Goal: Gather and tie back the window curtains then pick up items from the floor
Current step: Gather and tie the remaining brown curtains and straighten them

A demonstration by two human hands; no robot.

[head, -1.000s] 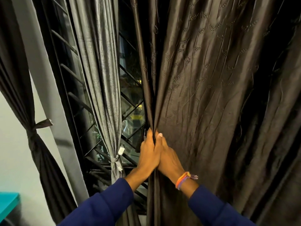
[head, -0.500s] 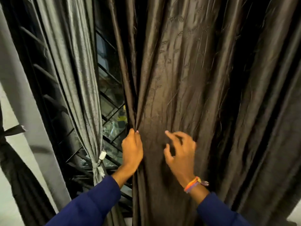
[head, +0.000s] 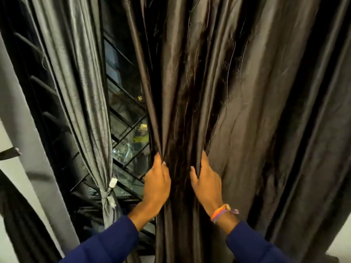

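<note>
Tied grey curtain (head: 89, 111) beside window grille (head: 125, 122)

Folds of the dark curtain (head: 237, 111) hide the fingertips of both hands; its top is cut off.

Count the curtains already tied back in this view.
1 for certain: the shiny grey curtain, knotted left of the hands. A dark curtain at the far left may also be tied; its knot is barely visible.

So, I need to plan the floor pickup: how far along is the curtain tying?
Done: the grey curtain is already tied back. In hand: the left hand and right hand are bunching folds of the dark brown curtain, not yet tied. Left: tying it, then the floor, which is out of view.
</note>
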